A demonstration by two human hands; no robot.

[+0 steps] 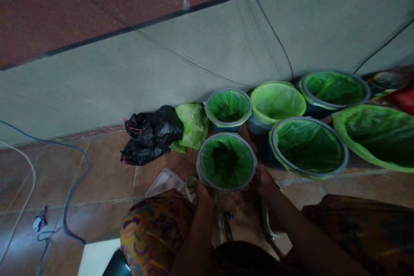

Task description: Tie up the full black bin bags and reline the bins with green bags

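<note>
A small bin lined with a green plastic bag (226, 161) stands on the tiled floor right in front of me. My left hand (204, 192) grips its near left rim with fingers closed on it. On the near right rim my right hand (263, 180) does the same. Both forearms reach up from the bottom of the view over my patterned clothing.
Several more green-lined bins (308, 145) stand in rows to the right and behind, against the grey wall. Tied black bags (150, 133) and a green bag (192, 125) lie to the left. A blue cable (76, 181) runs across the floor at left.
</note>
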